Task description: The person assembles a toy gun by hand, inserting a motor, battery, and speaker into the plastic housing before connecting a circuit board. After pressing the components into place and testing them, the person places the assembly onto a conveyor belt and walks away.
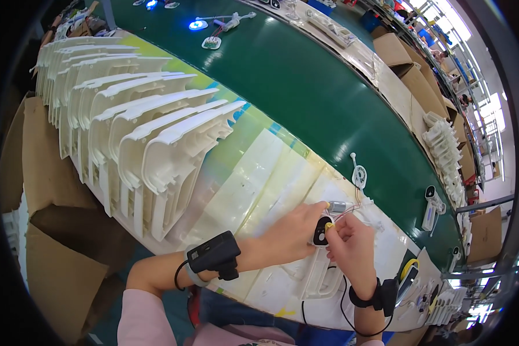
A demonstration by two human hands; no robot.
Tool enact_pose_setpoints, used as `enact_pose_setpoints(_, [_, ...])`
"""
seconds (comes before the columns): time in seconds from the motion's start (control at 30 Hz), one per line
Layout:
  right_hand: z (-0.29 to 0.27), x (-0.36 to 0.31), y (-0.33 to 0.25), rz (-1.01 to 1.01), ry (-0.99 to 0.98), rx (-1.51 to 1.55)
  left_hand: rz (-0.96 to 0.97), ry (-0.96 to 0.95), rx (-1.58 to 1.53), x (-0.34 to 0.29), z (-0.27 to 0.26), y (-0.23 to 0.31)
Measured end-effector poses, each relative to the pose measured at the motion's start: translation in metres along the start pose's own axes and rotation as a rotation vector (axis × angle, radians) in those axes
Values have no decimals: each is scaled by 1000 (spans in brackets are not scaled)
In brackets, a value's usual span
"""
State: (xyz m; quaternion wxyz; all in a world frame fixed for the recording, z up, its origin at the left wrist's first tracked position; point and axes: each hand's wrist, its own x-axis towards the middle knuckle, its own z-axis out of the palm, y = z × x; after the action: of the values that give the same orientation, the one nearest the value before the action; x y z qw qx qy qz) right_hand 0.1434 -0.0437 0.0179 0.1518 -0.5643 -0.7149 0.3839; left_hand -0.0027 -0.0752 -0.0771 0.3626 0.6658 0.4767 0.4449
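Black round module (322, 230) pinched between both your hands, over the white housing (320, 277) on the worktop (254, 190).

You look to be mid-fitting: your left hand (291, 230) grips the module's left side, your right hand (347, 245) pinches its right edge with a yellow-tipped finger, and thin red wires run from it to a small grey part (338, 206) just beyond. Next calls for keeping those wires slack and clear while you seat the module squarely. A row of white plastic shells (132, 132) stands to your left; the green conveyor belt (305, 86) runs behind.
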Motion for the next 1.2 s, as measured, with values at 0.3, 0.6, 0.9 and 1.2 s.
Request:
enact_pose_setpoints(0.3, [17,-8,10,-137,83,-187,63,74,-20,0,9,2])
enact_pose_setpoints(0.6, [-52,-44,58,-88,128,-56,141,-87,-23,-3,-21,6])
enact_pose_setpoints(0.9, [-38,-56,95,-283,383,-166,-61,-302,-135,10,-27,7])
enact_pose_setpoints(1.2, [-26,-30,96,-196,289,-118,-174,-307,-98,9,-31,26])
